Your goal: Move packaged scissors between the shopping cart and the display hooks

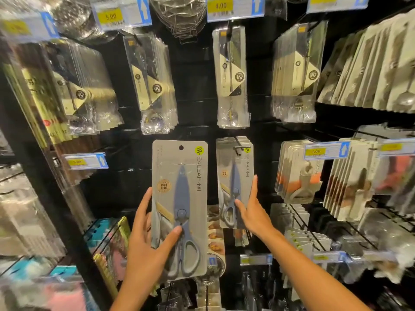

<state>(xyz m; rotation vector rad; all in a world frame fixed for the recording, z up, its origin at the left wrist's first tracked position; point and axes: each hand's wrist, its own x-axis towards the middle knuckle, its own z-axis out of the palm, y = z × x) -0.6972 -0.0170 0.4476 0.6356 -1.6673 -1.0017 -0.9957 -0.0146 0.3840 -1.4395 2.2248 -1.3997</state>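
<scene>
head view, close, facing the display hooks straight on

My left hand grips, thumb across the front; my right hand reaches forward, fingers straight.

Held scissors pack left of hooked packs.

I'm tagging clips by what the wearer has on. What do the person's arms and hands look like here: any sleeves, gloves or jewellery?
Both forearms are bare right down to the bottom edge of the picture, with no sleeve showing. The left hand and the right hand wear no gloves. No ring, watch or bracelet shows on the fingers or wrists. The nails look short and unpainted.
</scene>
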